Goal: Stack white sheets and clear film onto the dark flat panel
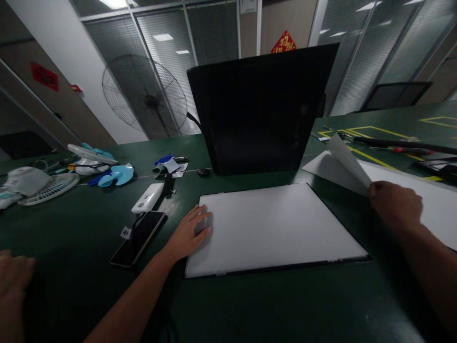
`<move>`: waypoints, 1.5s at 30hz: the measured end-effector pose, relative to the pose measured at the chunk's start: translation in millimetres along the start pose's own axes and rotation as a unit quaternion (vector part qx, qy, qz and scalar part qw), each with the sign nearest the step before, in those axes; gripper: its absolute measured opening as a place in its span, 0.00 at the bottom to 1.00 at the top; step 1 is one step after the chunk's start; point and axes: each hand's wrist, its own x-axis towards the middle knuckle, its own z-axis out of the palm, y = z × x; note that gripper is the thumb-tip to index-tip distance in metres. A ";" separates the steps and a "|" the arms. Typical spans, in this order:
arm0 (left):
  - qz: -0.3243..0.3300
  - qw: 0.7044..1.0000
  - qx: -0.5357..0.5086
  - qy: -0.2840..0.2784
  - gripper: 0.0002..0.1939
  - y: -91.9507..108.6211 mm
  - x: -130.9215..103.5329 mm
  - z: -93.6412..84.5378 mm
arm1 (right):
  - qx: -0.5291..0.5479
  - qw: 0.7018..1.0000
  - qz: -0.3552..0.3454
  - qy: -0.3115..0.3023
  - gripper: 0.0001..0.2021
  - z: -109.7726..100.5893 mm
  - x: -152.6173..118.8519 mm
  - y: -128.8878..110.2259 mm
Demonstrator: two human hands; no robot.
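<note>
My left hand (189, 233) lies with its fingers spread on the left edge of a white rectangular panel (274, 228), which has a thin dark frame and rests flat on the green table. To the right of the panel, my right hand (396, 205) is closed on the edge of a white sheet (346, 159). The sheet's gripped edge is lifted and curled. Beneath and beside it lies more white sheet material (424, 190); I cannot tell whether these are separate sheets.
A large black screen (260, 114) stands behind the panel. On the left are a phone (139, 238), a white power bank (148, 197), a black mouse (203, 172) and fan parts (117, 175). Another person's hand (14, 271) rests at the far left. Tools (414, 151) lie right.
</note>
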 end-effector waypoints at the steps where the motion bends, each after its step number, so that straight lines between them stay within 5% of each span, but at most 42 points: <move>1: 0.000 1.000 0.000 -0.001 0.25 0.3 0.0 -0.2 | 0.009 1.000 0.010 0.010 0.21 0.6 0.2 -0.1; 9: 0.005 1.000 0.000 0.001 0.25 -0.4 1.4 0.9 | 0.077 0.975 0.103 0.179 0.24 -0.4 -6.8 -16.7; 11: 0.003 1.000 0.002 -0.004 0.25 -0.3 2.2 0.7 | 0.095 0.965 0.037 0.241 0.23 -5.6 -21.6 -28.5; 14: -0.004 1.000 0.004 -0.013 0.26 0.9 2.9 -0.8 | 0.125 0.920 -0.231 0.291 0.18 -14.8 -55.2 -51.3; 18: -0.012 1.000 -0.008 -0.012 0.27 2.3 1.5 -2.8 | 0.146 0.778 -0.587 0.171 0.14 -23.0 -105.5 -85.2; 26: -0.019 0.997 -0.064 0.027 0.30 -4.1 -5.6 -0.3 | 0.158 0.654 -0.738 0.063 0.13 -36.1 -161.1 -115.5; 37: -0.027 1.000 -0.006 0.001 0.38 -0.7 -1.1 0.0 | 0.243 0.625 -0.741 0.000 0.12 -53.4 -202.5 -138.2; 45: -0.016 1.000 0.003 -0.017 0.32 -3.7 -3.2 -0.4 | 0.310 0.614 -0.721 -0.080 0.12 -49.4 -197.8 -139.3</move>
